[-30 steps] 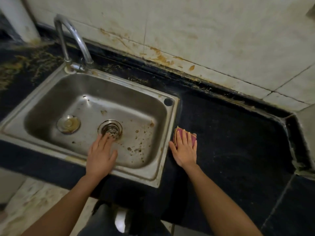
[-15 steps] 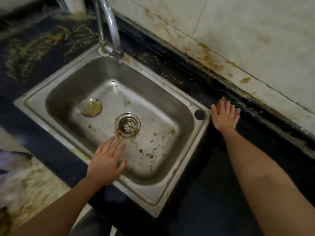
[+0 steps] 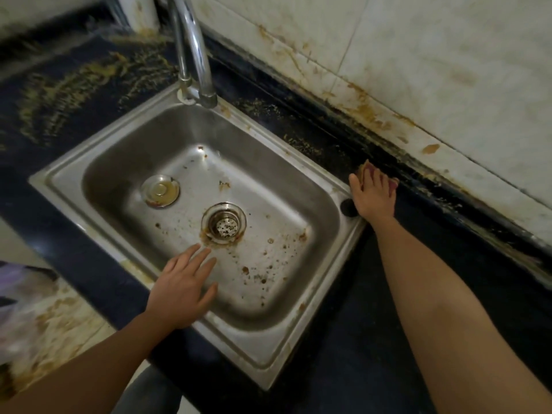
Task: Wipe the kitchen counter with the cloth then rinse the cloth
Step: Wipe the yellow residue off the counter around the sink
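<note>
Wiping step in hand; rinsing not yet begun. At the counter's (image 3: 59,85) left end, yellowish streaks are seen on the dark surface and are judged unwiped. The left hand (image 3: 182,291) is held over the sink's near edge, fingers straight and spread, nothing grasped; contact with the steel cannot be told. In the sink (image 3: 44,182) no standing water is seen: a round stopper disc (image 3: 160,191) lies on its floor left of the drain strainer (image 3: 224,224), with brown spots scattered to the right. The tap (image 3: 191,49) stands at the sink's back edge. Beside the sink's right back corner, the cloth (image 3: 366,168) is pressed onto the counter under the straight fingers of the right hand (image 3: 375,194), near the stained back edge. A firm stroke along that edge is judged to be called for next.
</note>
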A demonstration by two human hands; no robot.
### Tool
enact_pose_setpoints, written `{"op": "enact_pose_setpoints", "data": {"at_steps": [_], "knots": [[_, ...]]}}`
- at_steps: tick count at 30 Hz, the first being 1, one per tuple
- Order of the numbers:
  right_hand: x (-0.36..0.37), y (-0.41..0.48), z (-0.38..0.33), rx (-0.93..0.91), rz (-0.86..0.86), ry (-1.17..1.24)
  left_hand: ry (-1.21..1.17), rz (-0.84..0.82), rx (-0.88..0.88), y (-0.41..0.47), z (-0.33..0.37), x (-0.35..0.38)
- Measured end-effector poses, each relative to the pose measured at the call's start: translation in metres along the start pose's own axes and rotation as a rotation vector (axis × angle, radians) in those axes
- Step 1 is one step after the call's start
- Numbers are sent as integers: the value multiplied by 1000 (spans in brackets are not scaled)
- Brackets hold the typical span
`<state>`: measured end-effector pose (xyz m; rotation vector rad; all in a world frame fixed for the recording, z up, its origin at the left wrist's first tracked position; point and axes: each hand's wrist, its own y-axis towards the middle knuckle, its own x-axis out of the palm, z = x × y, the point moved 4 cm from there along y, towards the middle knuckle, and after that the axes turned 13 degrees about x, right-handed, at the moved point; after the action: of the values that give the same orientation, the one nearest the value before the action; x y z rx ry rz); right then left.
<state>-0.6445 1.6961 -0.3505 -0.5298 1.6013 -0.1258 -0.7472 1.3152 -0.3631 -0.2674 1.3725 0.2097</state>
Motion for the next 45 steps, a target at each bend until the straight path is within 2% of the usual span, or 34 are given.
{"op": "enact_pose_setpoints", "data": {"at_steps": [5, 8, 10, 13, 18, 23, 31, 38, 41, 45], "knots": [[3, -27, 61, 256, 115, 79, -80, 38, 9, 0, 1, -3], [5, -32, 72, 379, 125, 169, -252, 215, -36, -3, -16, -21], [5, -33, 64, 450, 105, 246, -288, 298, -119, 6, -50, -39], [6, -35, 47, 520, 66, 298, -217, 304, -195, 37, -128, -60], [17, -42, 33, 491, 78, 244, -67, 207, -146, 111, -224, -85], [29, -57, 13, 559, 130, 238, 20, 96, 38, 154, -274, -77], [32, -59, 3, 609, 197, 195, 32, 2, 163, 165, -288, -60], [19, -28, -35, 626, 214, 59, -73, 82, 150, 161, -290, -62], [16, -12, -72, 568, 200, 46, -67, 80, 161, 158, -292, -63], [18, 9, -164, 343, 168, -21, 43, 19, 188, 152, -300, -65]]}}
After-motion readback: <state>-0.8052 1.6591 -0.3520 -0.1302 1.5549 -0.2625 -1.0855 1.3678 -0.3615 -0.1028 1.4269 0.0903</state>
